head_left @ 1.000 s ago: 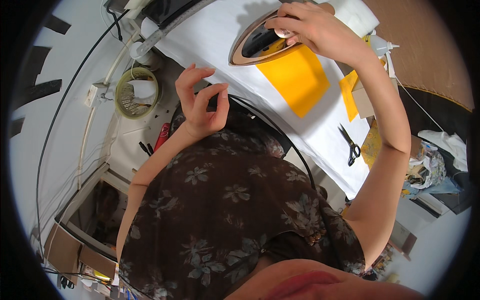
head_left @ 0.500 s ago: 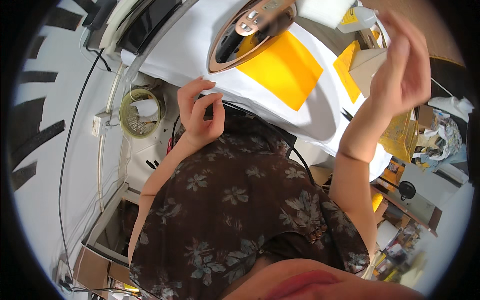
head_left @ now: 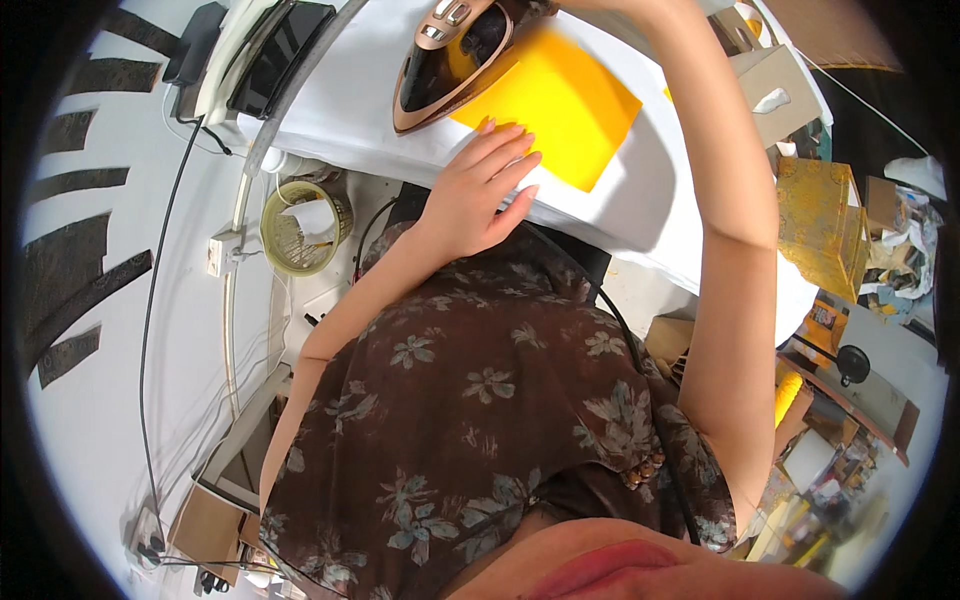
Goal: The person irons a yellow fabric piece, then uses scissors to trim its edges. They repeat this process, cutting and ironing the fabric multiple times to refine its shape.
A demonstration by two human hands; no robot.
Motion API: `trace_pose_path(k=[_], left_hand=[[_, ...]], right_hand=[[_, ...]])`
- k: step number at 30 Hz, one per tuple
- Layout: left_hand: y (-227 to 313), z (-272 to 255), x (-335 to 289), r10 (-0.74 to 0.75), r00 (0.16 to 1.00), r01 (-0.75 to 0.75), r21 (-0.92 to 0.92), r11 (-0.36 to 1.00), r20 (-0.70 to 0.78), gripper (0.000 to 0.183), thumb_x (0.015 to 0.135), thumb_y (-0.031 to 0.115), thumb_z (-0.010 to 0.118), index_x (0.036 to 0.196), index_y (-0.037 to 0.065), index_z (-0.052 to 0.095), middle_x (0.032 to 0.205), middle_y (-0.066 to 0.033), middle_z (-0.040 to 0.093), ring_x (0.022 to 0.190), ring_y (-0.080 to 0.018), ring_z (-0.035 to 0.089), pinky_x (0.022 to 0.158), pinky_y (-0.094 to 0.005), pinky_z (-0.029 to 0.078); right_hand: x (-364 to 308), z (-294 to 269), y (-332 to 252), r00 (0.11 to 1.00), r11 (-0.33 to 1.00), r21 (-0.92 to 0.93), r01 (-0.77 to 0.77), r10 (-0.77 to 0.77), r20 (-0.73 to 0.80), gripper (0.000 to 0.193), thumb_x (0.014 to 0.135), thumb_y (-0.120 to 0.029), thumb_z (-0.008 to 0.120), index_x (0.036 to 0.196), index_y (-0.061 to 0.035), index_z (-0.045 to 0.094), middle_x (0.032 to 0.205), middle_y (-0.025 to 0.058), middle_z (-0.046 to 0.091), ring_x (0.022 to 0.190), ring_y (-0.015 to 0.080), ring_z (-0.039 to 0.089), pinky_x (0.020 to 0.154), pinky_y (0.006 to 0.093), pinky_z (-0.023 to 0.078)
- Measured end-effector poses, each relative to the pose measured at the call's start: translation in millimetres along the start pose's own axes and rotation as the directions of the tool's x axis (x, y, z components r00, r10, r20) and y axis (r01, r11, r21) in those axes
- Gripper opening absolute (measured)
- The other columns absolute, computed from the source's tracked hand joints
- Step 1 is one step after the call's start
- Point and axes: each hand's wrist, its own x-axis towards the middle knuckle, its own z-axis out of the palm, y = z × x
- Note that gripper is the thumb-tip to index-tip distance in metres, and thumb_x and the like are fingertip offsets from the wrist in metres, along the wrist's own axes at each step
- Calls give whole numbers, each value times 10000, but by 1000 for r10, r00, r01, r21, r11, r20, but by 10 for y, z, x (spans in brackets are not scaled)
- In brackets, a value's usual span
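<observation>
A rose-gold and black clothes iron rests beside and partly over a flat yellow sheet, cloth or paper, on the white-covered board. My left hand is open, its fingers stretched out at the near left edge of that sheet, close to the iron's lower side. Whether the fingertips press on the sheet is hard to tell. Across the board reaches my right arm, and only a small part of my right hand shows at the upper edge of the picture, by the iron's rear end. Its fingers are cut off from view.
Left of the board is a black glossy panel behind a grey hose. Below hangs or stands a green mesh basket with white scraps. On the right are a tissue box and a gold patterned box. A black cable runs beside me.
My right hand has swung from the right side up and left to the iron's rear. My left hand has moved right to the yellow sheet, its curled fingers now straightened.
</observation>
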Motion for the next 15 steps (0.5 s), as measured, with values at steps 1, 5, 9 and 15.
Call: trace_pose_path(k=[1, 5, 9, 15], left_hand=[[-5, 18, 5, -11, 999, 10, 5, 1000, 35, 325, 917, 102, 676, 1225, 0, 685, 1338, -153, 659, 1326, -336, 566, 1168, -502, 384], [-38, 60, -8, -30, 993, 30, 5, 1000, 116, 325, 956, 174, 675, 1231, 2, 693, 1375, -153, 646, 1355, -314, 548, 1206, -508, 331], [-77, 79, -22, -20, 995, 23, -29, 999, 99, 327, 950, 181, 681, 1224, 3, 702, 1369, -154, 651, 1357, -314, 547, 1202, -509, 339], [-108, 77, -58, -24, 997, 26, -28, 999, 74, 310, 925, 167, 708, 1190, 8, 717, 1351, -154, 660, 1333, -308, 570, 1177, -488, 389]], right_hand=[[57, 44, 55, 993, 999, 10, -52, 51, 108, 399, 935, -337, 736, 1140, 6, 736, 1129, 185, 707, 979, 351, 668, 867, 378, 524], [154, 155, 211, 870, 933, 194, -302, 187, 456, 420, 938, -412, 725, 1120, -35, 759, 1015, 154, 740, 908, 335, 684, 830, 394, 531], [103, 79, 52, 826, 859, 257, -443, 280, 489, 385, 961, -425, 680, 1090, -74, 770, 928, 153, 754, 880, 342, 702, 820, 423, 537], [-39, 263, -157, 901, 952, 3, -306, 288, 325, 404, 1005, -395, 587, 1121, -40, 742, 958, 221, 725, 939, 399, 695, 840, 460, 535]])
